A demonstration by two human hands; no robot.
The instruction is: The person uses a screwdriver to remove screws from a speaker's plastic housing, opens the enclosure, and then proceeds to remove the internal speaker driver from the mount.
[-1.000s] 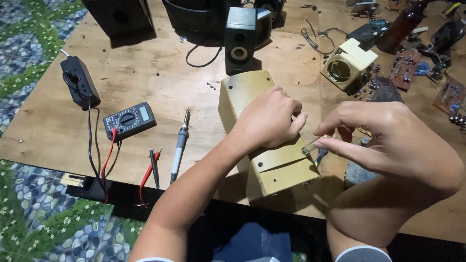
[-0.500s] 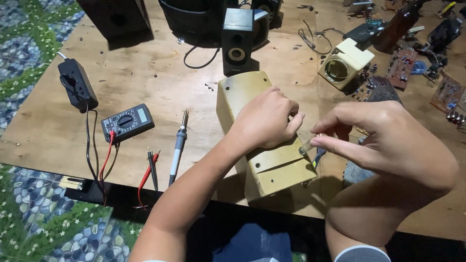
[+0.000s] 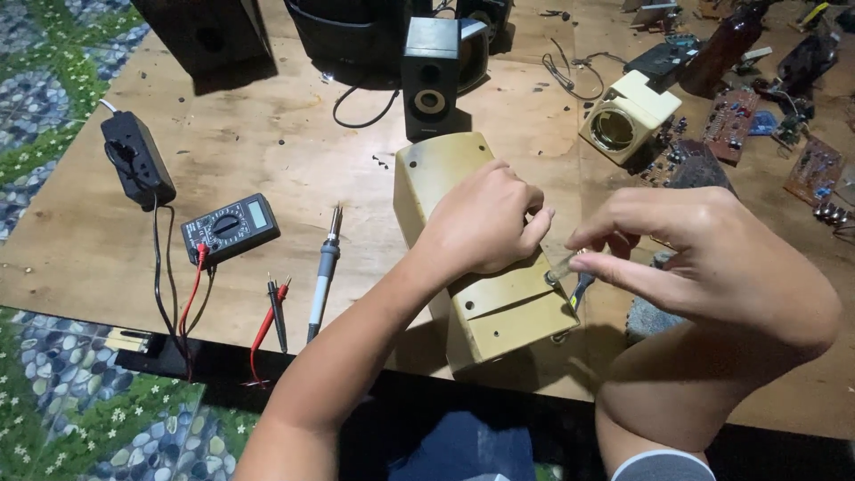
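My left hand [image 3: 485, 218] lies closed on the yellowed casing [image 3: 472, 267], whose long axis runs away from me across the tabletop [image 3: 267, 151]. My right hand [image 3: 704, 258] pinches a small screwdriver [image 3: 570, 272], its tip at the casing's near right edge.

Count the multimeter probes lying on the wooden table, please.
2: one black pointed probe and one red pointed probe lie side by side near the table's front edge, between the black digital multimeter and the grey soldering iron. None seems hidden.
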